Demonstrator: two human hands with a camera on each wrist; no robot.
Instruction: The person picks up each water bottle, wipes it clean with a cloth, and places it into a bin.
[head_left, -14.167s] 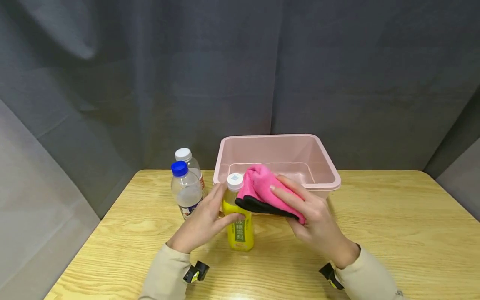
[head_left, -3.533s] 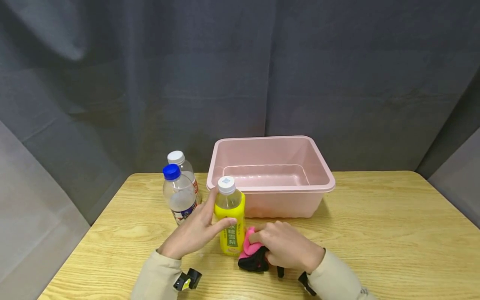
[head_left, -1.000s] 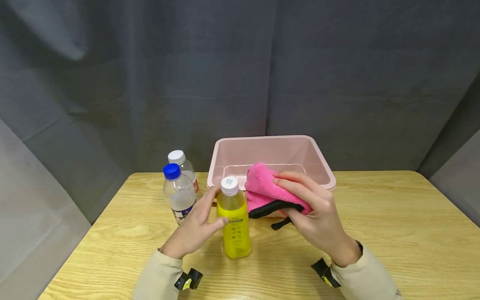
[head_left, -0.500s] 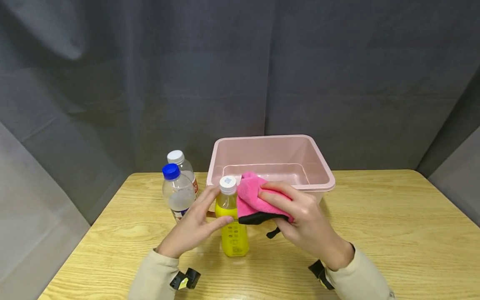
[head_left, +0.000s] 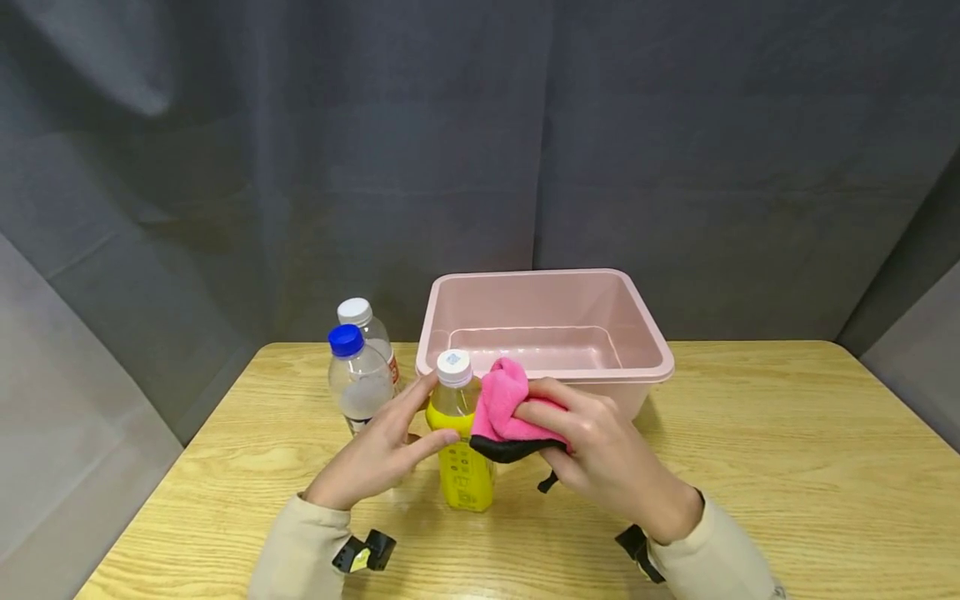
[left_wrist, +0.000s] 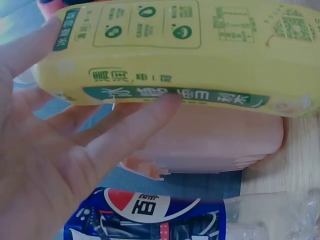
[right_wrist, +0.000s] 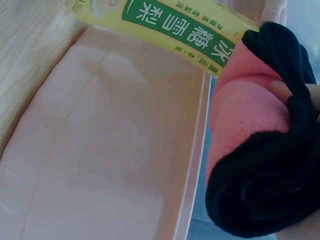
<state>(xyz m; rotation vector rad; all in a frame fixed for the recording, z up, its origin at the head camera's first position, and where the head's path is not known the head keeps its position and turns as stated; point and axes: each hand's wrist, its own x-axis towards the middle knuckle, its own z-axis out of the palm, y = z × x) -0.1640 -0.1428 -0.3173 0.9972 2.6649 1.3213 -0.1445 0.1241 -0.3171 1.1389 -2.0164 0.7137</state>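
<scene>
A bottle of yellow drink [head_left: 467, 475] with a white cap stands upright on the table. My left hand [head_left: 378, 458] holds it from the left, thumb in front and fingers at its far side; in the left wrist view the bottle's label [left_wrist: 165, 55] fills the top. My right hand [head_left: 600, 442] grips a bunched pink cloth with black edging [head_left: 504, 400], pressed to the bottle's right side below the neck. Folded layers of the cloth [right_wrist: 245, 110] hide most of the right fingers in the right wrist view.
A pink plastic basin [head_left: 637, 377] stands right behind the bottle. To the left are two clear bottles, one with a blue cap [head_left: 346, 340], one with a white cap [head_left: 355, 312]. A grey curtain [head_left: 405, 150] hangs behind the wooden table [head_left: 772, 467].
The cloth was low by the bottle's base 3.5 s ago, then rose; over the last second it moved left and down along the bottle. The bottle has turned, showing another side of its label.
</scene>
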